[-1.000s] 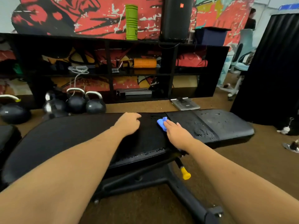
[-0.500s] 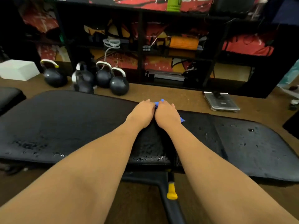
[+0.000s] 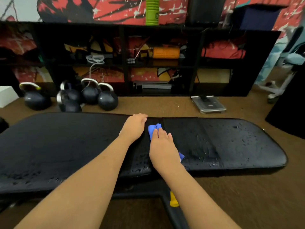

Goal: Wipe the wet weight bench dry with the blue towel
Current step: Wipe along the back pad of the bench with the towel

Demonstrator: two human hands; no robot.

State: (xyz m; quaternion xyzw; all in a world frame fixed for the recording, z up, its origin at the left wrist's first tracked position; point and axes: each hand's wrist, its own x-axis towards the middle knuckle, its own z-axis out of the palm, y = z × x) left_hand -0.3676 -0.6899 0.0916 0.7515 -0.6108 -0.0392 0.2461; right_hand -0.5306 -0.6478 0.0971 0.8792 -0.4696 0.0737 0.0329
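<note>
Head view, right hand (image 3: 162, 152) pressing one blue towel (image 3: 154, 128), one weight bench (image 3: 231, 142)

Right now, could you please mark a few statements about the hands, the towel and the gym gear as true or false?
1. The right hand presses the blue towel onto the weight bench. True.
2. The left hand holds the towel. False: the left hand rests bare on the bench, left of the towel.
3. The pad right of the towel carries water droplets. True.
4. The kettlebells sit on the bench. False: the kettlebells stand on the floor behind it.
5. The green foam roller lies on the floor. False: the green foam roller stands upright on top of the shelf unit.
</note>
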